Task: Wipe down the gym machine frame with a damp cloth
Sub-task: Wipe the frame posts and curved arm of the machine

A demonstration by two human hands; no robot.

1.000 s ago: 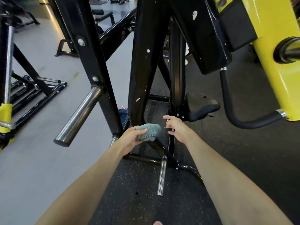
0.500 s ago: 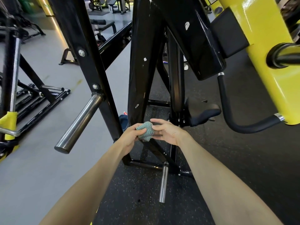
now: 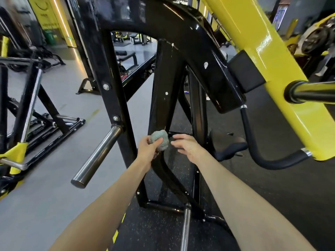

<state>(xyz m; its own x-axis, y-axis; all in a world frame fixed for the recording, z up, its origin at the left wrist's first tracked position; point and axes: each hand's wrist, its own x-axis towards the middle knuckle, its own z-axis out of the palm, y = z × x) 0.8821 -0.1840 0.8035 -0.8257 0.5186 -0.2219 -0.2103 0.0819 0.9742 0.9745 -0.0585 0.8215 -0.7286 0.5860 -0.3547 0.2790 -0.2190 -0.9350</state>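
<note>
the left hand (image 3: 149, 151) grips the cloth (image 3: 159, 139), bunched into a tight ball with the thumb across its front, and holds it at the lower part of the black frame upright (image 3: 163, 98), just above where that upright bends toward the floor. it seems to rest against the paint. balling it up probably gives a firm pad to press on the glossy surface, and the low position suggests this stretch of frame is the part in hand. the right hand (image 3: 189, 146) is open, fingers loosely spread and holding nothing, its fingertips just beside the cloth; whether they touch it i cannot tell. it looks placed to help refold or take over the cloth. the steel peg (image 3: 97, 154) juts out on the left, apart from both hands. no brand or label reads on the frame; a yellow wall panel (image 3: 45, 13) far left carries marks too blurred to read
</note>
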